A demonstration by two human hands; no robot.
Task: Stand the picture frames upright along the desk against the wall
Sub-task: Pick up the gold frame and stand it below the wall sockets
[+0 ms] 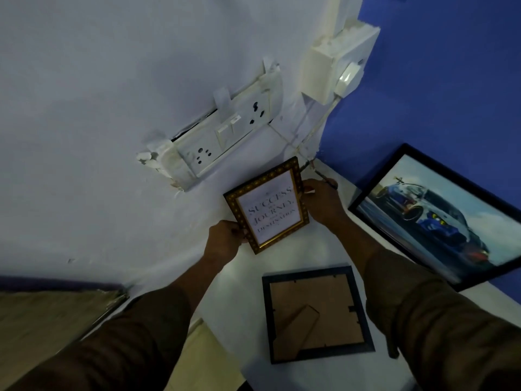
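Note:
A small gold-patterned frame (267, 206) with a printed quote stands upright against the white wall (84, 136) at the back of the white desk (248, 277). My left hand (224, 239) grips its lower left edge and my right hand (321, 201) holds its right edge. A dark blue frame (315, 313) lies face down on the desk in front of it, brown backing and stand showing. A large black frame (439, 215) with a blue car picture leans against the blue wall on the right.
A switch and socket panel (222, 136) is on the white wall just above the small frame. A white switch box (338, 66) sits at the corner, with thin wires running down. A brown surface (50, 314) lies at the lower left.

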